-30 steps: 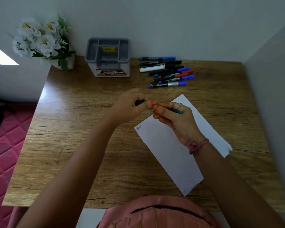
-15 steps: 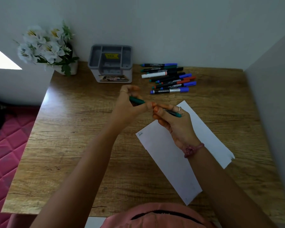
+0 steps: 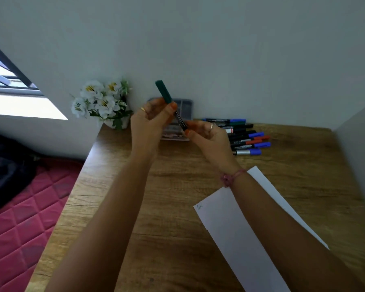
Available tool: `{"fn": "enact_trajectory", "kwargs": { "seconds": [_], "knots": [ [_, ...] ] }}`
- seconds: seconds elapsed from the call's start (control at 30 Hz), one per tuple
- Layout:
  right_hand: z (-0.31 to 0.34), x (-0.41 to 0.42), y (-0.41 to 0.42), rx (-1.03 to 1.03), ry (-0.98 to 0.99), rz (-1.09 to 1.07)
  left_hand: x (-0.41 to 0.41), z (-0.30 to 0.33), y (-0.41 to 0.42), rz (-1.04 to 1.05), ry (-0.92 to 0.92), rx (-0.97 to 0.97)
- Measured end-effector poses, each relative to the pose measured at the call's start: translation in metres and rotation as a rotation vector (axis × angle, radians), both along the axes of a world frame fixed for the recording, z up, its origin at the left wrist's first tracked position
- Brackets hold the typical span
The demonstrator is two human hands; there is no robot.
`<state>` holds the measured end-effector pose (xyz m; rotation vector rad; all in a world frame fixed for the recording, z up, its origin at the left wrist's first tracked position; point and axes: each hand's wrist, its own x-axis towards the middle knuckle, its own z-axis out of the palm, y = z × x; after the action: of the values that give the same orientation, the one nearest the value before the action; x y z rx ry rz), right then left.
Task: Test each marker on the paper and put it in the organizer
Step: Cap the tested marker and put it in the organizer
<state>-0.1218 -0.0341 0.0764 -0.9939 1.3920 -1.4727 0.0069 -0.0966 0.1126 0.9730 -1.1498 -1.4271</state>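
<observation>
Both hands are raised over the far part of the wooden desk (image 3: 177,207), holding one green marker (image 3: 170,104) between them, tilted with its green cap end up and to the left. The left hand (image 3: 150,121) grips it around the junction of cap and barrel, thumb and fingers curled round it. The right hand (image 3: 207,133) pinches the lower, dark end of the barrel in its fingertips. The marker hangs in the air just in front of the grey organizer (image 3: 184,110), which stands against the far wall and is mostly hidden behind the hands.

The marker looks light, stiff and smooth, so it should be easy to carry in one hand but could slip if held only at the tip. The barrel, below the cap, seems the surest place to hold it. Whether the cap is fully pressed on cannot be told.

There is one marker in hand and one loose group of markers (image 3: 244,135) lying on the desk to the right of the organizer. About ten appear there, with blue, red, green and black caps, though they overlap and the count is uncertain. One sheet of white paper (image 3: 240,239) lies near, to the right, with one small scribble at its left corner. One pot of white flowers (image 3: 101,102) stands to the left of the organizer.
</observation>
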Motion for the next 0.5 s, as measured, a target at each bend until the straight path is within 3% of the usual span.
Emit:
{"fn": "enact_trajectory", "kwargs": {
  "seconds": [0.3, 0.5],
  "knots": [
    [-0.009, -0.001, -0.083, -0.048, 0.268, -0.162, 0.016, 0.011, -0.101, 0.196, -0.236, -0.205],
    [-0.037, -0.008, -0.084, -0.056, 0.227, -0.372, 0.014, -0.017, -0.127, 0.201, -0.531, -0.291]
  ]
}}
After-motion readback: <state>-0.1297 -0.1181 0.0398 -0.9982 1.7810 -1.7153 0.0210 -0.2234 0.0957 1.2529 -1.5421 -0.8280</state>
